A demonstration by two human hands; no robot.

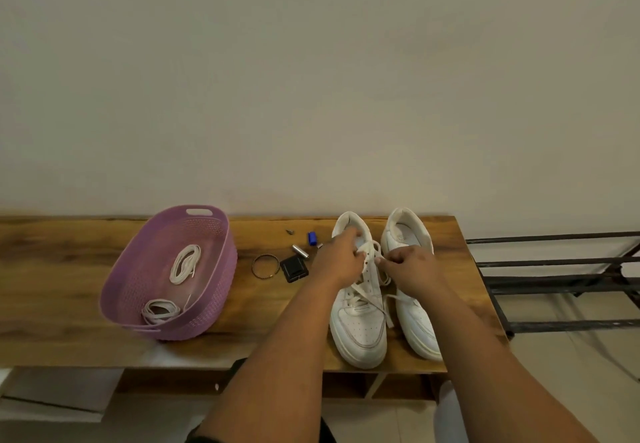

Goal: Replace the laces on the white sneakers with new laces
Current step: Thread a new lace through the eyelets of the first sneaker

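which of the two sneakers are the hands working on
The left sneaker, nearer the purple basket. Both hands grip its lace; the right sneaker is untouched.

My left hand point(337, 262) covers the upper eyelets and part of the tongue of the left sneaker point(360, 307); which eyelet the lace point(369, 252) leaves, I can't tell. My right hand point(412, 271) and forearm hide the laced middle of the right sneaker point(414, 318). Fingertips of both hands are mostly out of sight. Small bits on the table point(69, 269) — blue piece point(312, 237), metal cylinder point(300, 251), tiny speck point(290, 232) — are too small to identify. The basket point(173, 325) wall screens part of the nearer lace bundle point(161, 309). The black rack point(554, 283) runs off the right edge.
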